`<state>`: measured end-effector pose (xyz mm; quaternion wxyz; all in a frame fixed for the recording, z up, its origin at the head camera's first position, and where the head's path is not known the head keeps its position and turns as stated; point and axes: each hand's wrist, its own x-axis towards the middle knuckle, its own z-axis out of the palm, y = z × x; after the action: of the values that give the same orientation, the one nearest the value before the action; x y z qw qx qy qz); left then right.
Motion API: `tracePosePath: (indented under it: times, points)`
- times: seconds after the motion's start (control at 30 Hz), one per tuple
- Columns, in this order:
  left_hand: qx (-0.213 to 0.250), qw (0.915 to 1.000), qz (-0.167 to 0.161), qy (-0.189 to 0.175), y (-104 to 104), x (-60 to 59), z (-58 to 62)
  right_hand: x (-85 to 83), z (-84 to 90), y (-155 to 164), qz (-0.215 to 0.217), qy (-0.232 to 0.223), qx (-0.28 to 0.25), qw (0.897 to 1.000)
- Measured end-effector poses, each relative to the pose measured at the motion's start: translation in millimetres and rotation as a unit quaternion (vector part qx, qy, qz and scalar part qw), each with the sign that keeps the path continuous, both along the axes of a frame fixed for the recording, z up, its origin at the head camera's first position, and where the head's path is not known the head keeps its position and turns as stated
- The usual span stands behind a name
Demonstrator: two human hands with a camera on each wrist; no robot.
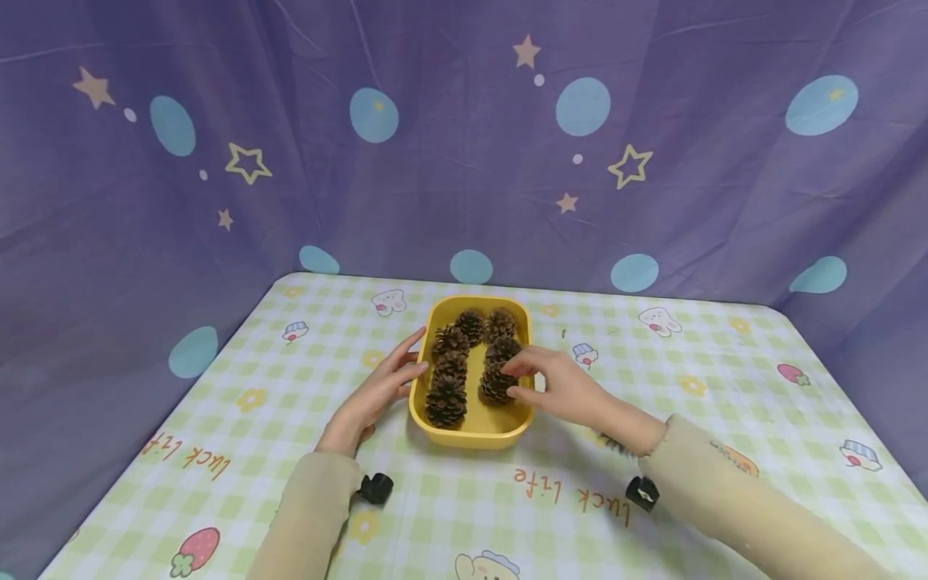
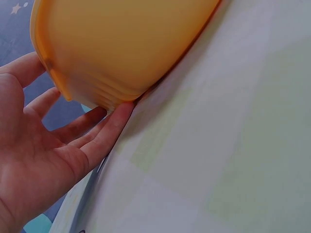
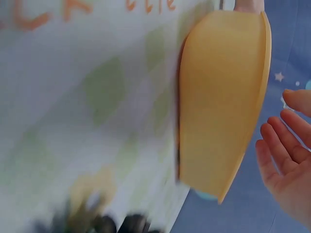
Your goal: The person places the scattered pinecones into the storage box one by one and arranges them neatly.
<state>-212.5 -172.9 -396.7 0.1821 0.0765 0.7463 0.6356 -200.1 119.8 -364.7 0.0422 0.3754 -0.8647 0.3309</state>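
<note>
A yellow box (image 1: 473, 440) holds two rows of brown pine cones, with a strip of bare bottom between the rows. My left hand (image 2: 43, 141) rests against its left side, fingers fairly straight on the wall and near the rim. Over the right row is my right hand (image 1: 569, 387), thumb and fingertips beside the nearest pine cone (image 1: 496, 385) there. In the right wrist view this hand's fingers are loosely bent above the rim, and nothing shows between them. The left row ends with a dark pine cone (image 1: 445, 401) at the near corner.
A dark spiky thing (image 1: 616, 443), perhaps another pine cone, lies partly hidden under the right forearm; it is blurred in the right wrist view. A checked cloth (image 1: 435, 515) covers the table. A purple curtain (image 1: 464, 209) hangs behind it.
</note>
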Motion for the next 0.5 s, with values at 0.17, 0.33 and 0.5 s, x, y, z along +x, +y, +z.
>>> tracePosePath:
  times: [0.17,0.33,0.5]
  points:
    - [0.005,1.0000,-0.002,0.004,-1.0,-4.3,-6.2,-1.4,-2.0,26.2,-0.008,0.030,0.021,0.999]
    - [0.009,0.9999,0.003,0.005,-3.7,-12.4,-20.4,-0.6,-4.0,51.7,-0.020,0.016,0.048,0.998]
    - [0.008,0.9998,0.012,0.010,-4.3,-14.0,-24.6,0.1,-8.7,71.9,-0.020,-0.013,0.086,0.996]
